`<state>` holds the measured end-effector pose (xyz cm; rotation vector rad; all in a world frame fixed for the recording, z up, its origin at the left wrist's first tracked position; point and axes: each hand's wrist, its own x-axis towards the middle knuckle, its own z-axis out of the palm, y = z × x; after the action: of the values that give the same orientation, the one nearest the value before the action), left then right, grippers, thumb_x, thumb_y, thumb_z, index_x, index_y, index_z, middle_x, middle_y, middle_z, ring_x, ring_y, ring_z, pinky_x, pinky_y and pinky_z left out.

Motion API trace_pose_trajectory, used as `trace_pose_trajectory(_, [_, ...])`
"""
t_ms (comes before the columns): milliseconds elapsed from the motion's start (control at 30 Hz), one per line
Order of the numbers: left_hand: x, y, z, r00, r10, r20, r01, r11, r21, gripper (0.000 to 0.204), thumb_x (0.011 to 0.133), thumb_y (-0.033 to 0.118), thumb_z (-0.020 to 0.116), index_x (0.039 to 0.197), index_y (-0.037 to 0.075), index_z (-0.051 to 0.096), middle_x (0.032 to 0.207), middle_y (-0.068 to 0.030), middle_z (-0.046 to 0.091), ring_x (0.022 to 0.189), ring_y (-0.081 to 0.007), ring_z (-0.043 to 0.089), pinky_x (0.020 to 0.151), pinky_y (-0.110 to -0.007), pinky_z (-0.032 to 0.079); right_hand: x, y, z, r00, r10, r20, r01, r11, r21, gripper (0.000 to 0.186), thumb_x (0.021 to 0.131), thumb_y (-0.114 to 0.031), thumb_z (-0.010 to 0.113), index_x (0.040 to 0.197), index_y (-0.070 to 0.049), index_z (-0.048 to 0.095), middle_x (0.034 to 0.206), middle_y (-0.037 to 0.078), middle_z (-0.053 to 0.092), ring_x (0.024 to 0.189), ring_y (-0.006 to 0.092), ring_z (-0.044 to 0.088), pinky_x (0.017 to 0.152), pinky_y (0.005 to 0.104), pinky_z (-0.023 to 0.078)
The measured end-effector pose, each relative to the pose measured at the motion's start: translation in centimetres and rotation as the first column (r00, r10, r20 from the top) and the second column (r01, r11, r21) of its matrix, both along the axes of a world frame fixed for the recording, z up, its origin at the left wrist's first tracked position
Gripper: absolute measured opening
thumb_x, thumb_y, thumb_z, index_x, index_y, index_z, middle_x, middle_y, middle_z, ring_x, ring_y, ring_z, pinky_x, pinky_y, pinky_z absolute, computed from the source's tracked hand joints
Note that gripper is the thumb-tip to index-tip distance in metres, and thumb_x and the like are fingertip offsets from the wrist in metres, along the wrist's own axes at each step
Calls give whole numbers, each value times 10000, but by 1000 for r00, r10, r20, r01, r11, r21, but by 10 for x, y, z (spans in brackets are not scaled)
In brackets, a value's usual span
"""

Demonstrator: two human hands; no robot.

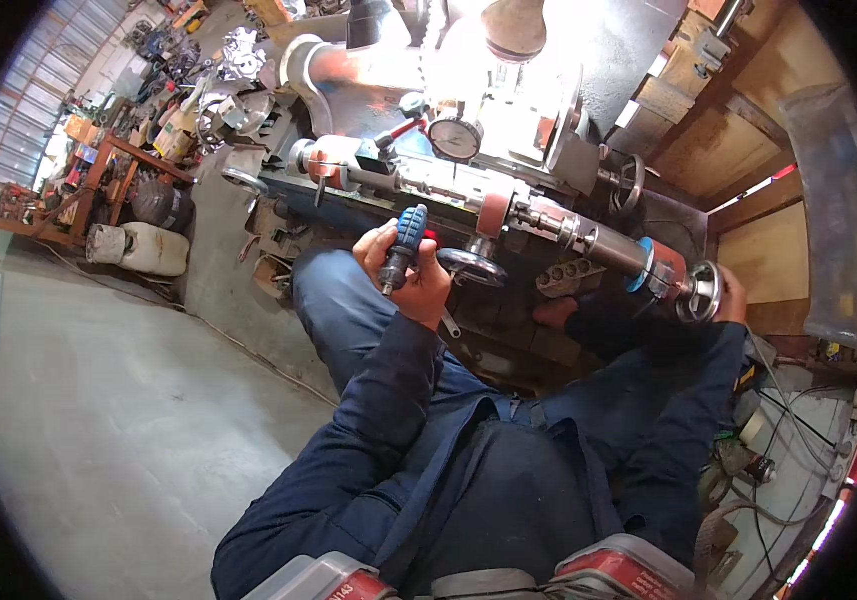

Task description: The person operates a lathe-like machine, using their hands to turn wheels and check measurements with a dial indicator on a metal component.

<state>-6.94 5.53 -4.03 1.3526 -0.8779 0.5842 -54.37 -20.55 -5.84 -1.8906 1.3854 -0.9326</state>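
Observation:
My left hand is wrapped round a hand tool with a ribbed blue grip, a black collar and a narrow metal end that points down toward me. Its exact kind is unclear. Just beyond it is the long bench machine, with a dial gauge standing over its middle. A chrome handwheel sits right beside my left fingers, apart from them. At the machine's right end, my right hand grips the rim of another chrome handwheel; its fingers are partly hidden behind the wheel.
A lamp hangs over the machine's back. Another handwheel stands behind its right part. A drilled metal block lies below the machine, near my legs. Wooden boards close off the right side. Metal parts clutter the far left.

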Motion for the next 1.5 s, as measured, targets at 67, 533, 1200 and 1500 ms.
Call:
trace_pose_trajectory(67, [-1,-2,-3,1000,-28,-3,28,1000,-14,531,923,396,702,1231,39,457,1141,-132,489,1058,-261,537,958,-394,455,-11,-2,-23,977,64,-206,-43,993,106,226,926,-203,682,1004,9,698,824,26,668,774,153,608,715,314,488])
trace_pose_trajectory(533, [-128,-17,93,356,-901,-248,671,62,739,387,803,276,759,1029,12,589,974,-148,613,883,-345,654,723,-406,544,170,221,155,949,307,-70,-313,944,-108,489,916,-279,658,1300,0,538,1307,213,604,1224,323,592,1016,401,471])
trace_pose_trajectory(1200, [140,-56,82,913,-407,42,207,550,809,321,922,295,649,1091,22,647,968,-222,680,905,-407,651,817,-452,491,-281,238,-84,-84,-493,-866,876,377,-301,481,899,-359,695,1254,-44,617,1217,183,634,1128,376,585,961,451,478])
trace_pose_trajectory(1500, [136,-48,64,980,-169,-106,193,661,725,295,861,270,733,981,20,633,934,-193,668,864,-333,653,763,-419,499,276,158,141,962,251,-108,-273,864,-423,425,910,-150,685,1292,7,585,1080,152,701,999,218,676,894,337,518])
